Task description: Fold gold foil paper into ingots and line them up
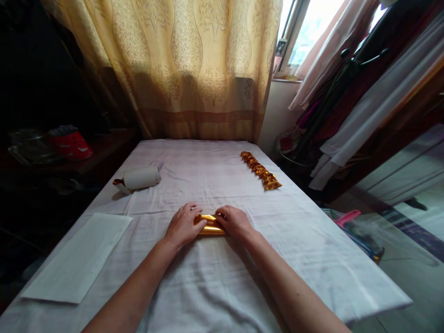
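Observation:
A folded piece of shiny gold foil paper (211, 227) lies on the white cloth in front of me, longer side to side than deep. My left hand (183, 225) is closed on its left end, thumb on top. At its right end my right hand (235, 220) grips it with bent fingers. Part of the foil is hidden under both hands. Farther back on the right rests a row of folded gold foil pieces (260, 170), pressed against one another.
The table wears a white cloth (204, 171). A white roll (141, 178) with gold foil at its end lies back left, and white paper sheets (79, 256) lie front left. A red container (70, 142) stands on a dark side surface. Hanging clothes (367, 106) are at right.

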